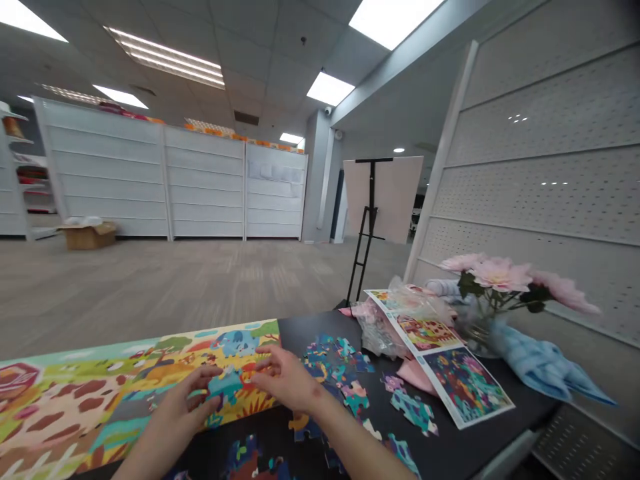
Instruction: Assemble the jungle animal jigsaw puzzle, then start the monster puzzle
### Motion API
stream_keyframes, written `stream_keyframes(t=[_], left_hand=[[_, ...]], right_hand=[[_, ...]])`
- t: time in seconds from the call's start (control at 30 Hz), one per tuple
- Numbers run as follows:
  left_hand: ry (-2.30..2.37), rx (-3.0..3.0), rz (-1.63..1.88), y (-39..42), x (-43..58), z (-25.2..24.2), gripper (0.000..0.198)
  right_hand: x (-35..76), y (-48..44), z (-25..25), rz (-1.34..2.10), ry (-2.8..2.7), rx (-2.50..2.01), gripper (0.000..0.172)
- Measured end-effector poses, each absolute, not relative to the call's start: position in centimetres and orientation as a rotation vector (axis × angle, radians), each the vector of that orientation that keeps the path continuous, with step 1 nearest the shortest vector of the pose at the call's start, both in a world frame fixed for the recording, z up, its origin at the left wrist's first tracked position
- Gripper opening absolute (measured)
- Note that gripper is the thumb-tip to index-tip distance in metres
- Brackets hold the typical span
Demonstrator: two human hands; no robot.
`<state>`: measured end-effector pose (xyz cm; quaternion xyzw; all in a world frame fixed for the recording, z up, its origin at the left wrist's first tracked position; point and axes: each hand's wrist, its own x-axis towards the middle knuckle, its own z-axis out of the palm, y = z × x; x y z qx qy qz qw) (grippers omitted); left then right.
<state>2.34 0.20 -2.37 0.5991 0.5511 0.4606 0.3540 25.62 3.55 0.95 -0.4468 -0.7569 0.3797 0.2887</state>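
Both hands are over the right end of the assembled puzzle (100, 393), a long bright strip of animals and plants that lies along the near left of the black bench (465, 433); the left hand (185, 400) is half curled, thumb above and fingers below, with its fingertips at the left edge of a teal piece (225, 385) that sits on the strip between the two hands (whether it pinches the piece or only touches it I cannot tell); the right hand (287, 380) lies flat and spread wide, fingers pointing left, just right of that piece and holding nothing; right of the strip, loose pieces (340, 360) lie scattered on the dark top, some joined in small clusters, and more lie near the forearms; further right a printed sheet (440, 360) with coloured puzzle pictures lies slanted, its far end under a crumpled plastic bag (395, 313); beyond it a glass vase (477, 330) holds pink flowers (500, 275), with a blue cloth (545, 363) lying just right of it against the pegboard wall; far behind the bench stands an easel (370, 220) carrying a pale board, and far left a cardboard box (89, 235) sits on the floor before white shelving.
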Motion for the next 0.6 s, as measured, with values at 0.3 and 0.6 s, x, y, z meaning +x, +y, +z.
stream_keyframes(t=[0.3, 0.6], left_hand=[[1.369, 1.536, 1.192, -1.9, 5.3, -2.7, 0.064], [1.929, 2.062, 1.060, -0.8, -4.2, -5.8, 0.053]], right_hand=[[23.8, 2.5, 0.6, 1.339, -1.982, -1.171, 0.035], [31.8, 4.8, 3.8, 0.745, -2.168, -1.584, 0.020]])
